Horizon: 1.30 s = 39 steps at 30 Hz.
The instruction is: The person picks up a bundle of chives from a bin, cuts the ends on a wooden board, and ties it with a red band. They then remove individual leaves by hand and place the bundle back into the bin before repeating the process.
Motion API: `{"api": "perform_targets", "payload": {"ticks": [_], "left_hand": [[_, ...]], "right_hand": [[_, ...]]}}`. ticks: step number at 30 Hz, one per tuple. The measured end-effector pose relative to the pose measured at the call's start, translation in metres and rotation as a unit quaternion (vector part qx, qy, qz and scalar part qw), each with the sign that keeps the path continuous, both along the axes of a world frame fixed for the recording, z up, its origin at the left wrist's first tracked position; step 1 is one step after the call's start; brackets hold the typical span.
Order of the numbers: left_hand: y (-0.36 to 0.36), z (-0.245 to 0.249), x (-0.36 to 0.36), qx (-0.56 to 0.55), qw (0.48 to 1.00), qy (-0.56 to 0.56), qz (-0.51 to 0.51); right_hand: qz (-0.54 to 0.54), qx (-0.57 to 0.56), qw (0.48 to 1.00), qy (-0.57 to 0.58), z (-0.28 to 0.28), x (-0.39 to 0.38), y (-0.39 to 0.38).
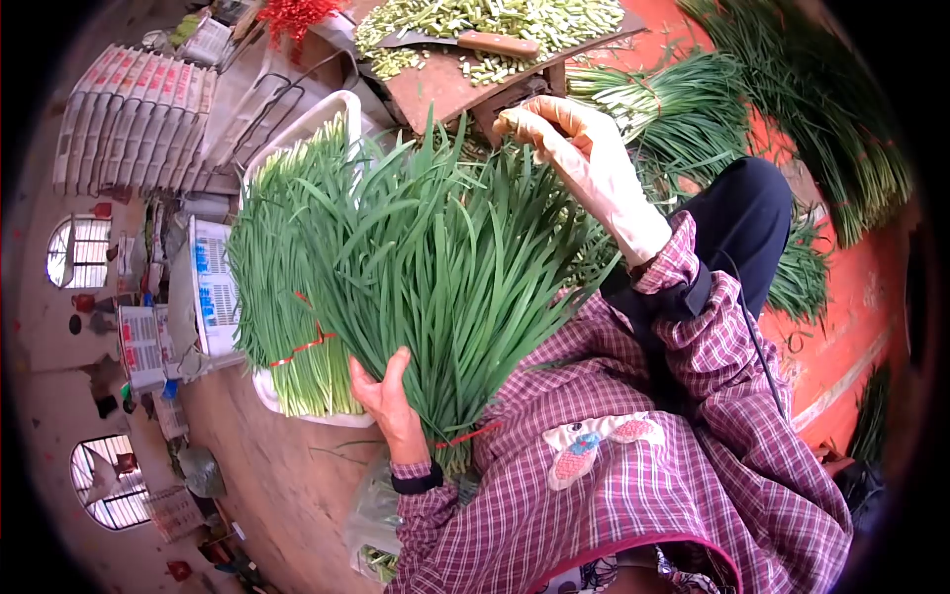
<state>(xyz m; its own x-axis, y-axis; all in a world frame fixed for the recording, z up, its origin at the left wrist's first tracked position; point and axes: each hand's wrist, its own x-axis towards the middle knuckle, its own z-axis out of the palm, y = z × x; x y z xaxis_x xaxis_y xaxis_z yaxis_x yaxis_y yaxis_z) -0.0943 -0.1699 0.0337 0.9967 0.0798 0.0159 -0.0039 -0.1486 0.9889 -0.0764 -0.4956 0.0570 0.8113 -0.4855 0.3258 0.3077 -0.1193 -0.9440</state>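
My left hand (391, 404) is bare and supports a large bunch of garlic chives (450, 267) from the side, its thumb in view and the other fingers partly behind the leaves. A red tie (470, 436) circles the bunch near its base, close to my lap. Above the leaf tips, my right hand (584, 148) wears a pale glove, with its fingers curled and the fingertips pinched together. Whatever they may hold is too small to make out. Left of the held bunch, tied chives (297, 287) fill a white crate (353, 109).
A knife (500, 44) lies among cut stem pieces (564, 22) on a board (426, 89). More chive bundles (683, 104) lie on the orange sheet (841, 337) at right. Stacked white crates (134, 119) stand upper left. A plastic bag (371, 515) sits below my left hand.
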Motion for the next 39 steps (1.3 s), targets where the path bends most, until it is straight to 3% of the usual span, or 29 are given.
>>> {"api": "perform_targets", "payload": {"ticks": [2, 4, 6, 10, 11, 15, 16, 18, 19, 27, 32, 35, 39], "left_hand": [[-0.001, 0.001, -0.002, 0.010, 1.000, -0.007, 0.001], [0.000, 0.000, -0.003, 0.024, 0.999, -0.018, -0.010], [-0.004, 0.004, -0.006, 0.018, 1.000, -0.016, -0.018], [-0.012, 0.009, -0.013, 0.049, 0.998, -0.024, -0.026], [-0.012, 0.009, -0.014, 0.058, 0.998, -0.027, -0.029], [-0.012, 0.008, -0.015, 0.070, 0.996, -0.037, -0.034], [-0.013, 0.008, -0.015, 0.064, 0.997, -0.037, -0.030], [-0.017, 0.010, -0.015, 0.057, 0.997, -0.041, -0.028], [-0.018, 0.011, -0.016, 0.052, 0.997, -0.044, -0.023], [-0.017, 0.012, -0.016, 0.074, 0.996, -0.050, -0.028], [-0.019, 0.011, -0.017, 0.071, 0.996, -0.054, -0.019], [-0.017, 0.009, -0.016, 0.063, 0.997, -0.036, -0.024], [-0.015, 0.007, -0.015, 0.059, 0.997, -0.038, -0.029]], "right_hand": [[-0.010, -0.044, 0.998, 0.045, 0.013, -0.004, 0.008], [-0.036, -0.140, 0.989, -0.003, 0.021, 0.001, 0.014], [-0.070, -0.251, 0.957, -0.127, 0.027, 0.014, 0.019], [-0.029, -0.400, 0.915, -0.045, 0.025, 0.028, 0.024], [0.011, -0.398, 0.917, 0.038, 0.024, 0.031, 0.024], [0.035, -0.342, 0.933, 0.105, 0.011, 0.032, 0.024], [0.034, -0.343, 0.933, 0.104, 0.005, 0.031, 0.024], [0.100, -0.207, 0.972, 0.043, -0.004, 0.031, 0.024], [0.121, -0.186, 0.971, 0.091, 0.001, 0.028, 0.024], [0.181, -0.123, 0.975, 0.049, -0.020, 0.045, 0.033], [0.166, -0.141, 0.973, 0.072, -0.019, 0.046, 0.044], [0.060, -0.196, 0.979, -0.006, -0.014, 0.044, 0.049], [0.074, -0.138, 0.986, 0.050, -0.006, 0.037, 0.048]]}}
